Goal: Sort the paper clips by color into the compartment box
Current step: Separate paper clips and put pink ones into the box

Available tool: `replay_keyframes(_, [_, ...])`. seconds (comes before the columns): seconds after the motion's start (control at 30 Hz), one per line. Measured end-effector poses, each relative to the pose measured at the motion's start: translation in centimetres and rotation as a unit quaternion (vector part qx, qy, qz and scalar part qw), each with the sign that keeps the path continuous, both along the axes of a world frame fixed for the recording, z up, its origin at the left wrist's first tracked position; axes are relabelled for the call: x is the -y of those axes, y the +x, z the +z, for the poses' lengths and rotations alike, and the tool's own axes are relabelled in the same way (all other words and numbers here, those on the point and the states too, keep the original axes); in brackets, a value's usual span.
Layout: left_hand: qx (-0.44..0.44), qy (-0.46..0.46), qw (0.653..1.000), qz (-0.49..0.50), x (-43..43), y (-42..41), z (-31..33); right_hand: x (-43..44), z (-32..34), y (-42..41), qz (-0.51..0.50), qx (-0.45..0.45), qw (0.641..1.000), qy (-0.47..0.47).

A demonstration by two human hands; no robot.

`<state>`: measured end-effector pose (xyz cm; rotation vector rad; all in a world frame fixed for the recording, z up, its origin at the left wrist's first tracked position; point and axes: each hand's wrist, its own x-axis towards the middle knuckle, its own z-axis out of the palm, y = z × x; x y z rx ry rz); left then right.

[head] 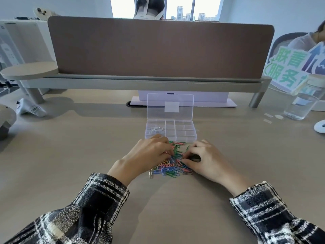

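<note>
At the far left of the pale wooden table (pixel 70 155), a grey-and-white handheld controller (pixel 31 110) lies on its side, well apart from the work. The left hand (pixel 149 155) comes out of a black-and-white plaid sleeve (pixel 98 196). It rests palm down on the left edge of the paper clips (pixel 168 169), with its fingers bent and their tips buried among the clips. Whether they pinch one cannot be told. Just beyond the knuckles stands the compartment box (pixel 186 133), made of clear plastic. Its lid (pixel 170 106) is swung up at the back and carries a white label. A small cluster of silver clips (pixel 156 129) lies in the far-left compartment, and all the clips that show in the box are in that one. The loose paper clips are blue, green, pink, orange and a few silver. They form a heap on the table just in front of the box, between the two hands. The right hand (pixel 205 159) sits at the right edge of the heap, its fingers curled and its thumb and forefinger drawn together at the clips. Shadow under the palm hides whether they grasp anything. At the far right, near the table edge, stands a clear bottle (pixel 302 104) with a pale cap, with clear liquid in its lower part.
</note>
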<state>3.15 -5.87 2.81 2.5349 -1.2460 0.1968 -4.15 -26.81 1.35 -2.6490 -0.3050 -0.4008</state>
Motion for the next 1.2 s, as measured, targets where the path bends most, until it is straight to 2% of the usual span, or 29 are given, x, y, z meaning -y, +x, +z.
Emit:
replay_keyframes(0.23, [0.016,-0.003,1.000,-0.004,0.0,-0.2,-0.1,-0.2,1.1,0.9,0.006,-0.113,0.993,-0.019])
replay_keyframes(0.4, [-0.034,-0.012,0.999,0.018,-0.6,0.3,0.8,0.2,1.5,1.2,0.011,-0.105,0.993,-0.048])
replay_keyframes(0.7, [-0.038,-0.020,0.997,0.067,-0.5,0.6,0.7,0.0,2.5,1.2,0.024,-0.112,0.990,-0.082])
replay_keyframes(0.83, [-0.045,-0.038,0.998,0.035,-0.6,0.4,0.9,-0.1,2.7,1.7,0.023,-0.132,0.987,-0.086])
replay_keyframes(0.97, [-0.047,0.008,0.999,0.017,-0.3,0.1,1.1,-0.3,2.9,1.8,0.024,-0.161,0.982,-0.095])
replay_keyframes(1.2, [0.004,0.024,1.000,0.006,0.0,-0.2,0.8,0.0,2.7,0.0,-0.035,-0.044,0.998,-0.035])
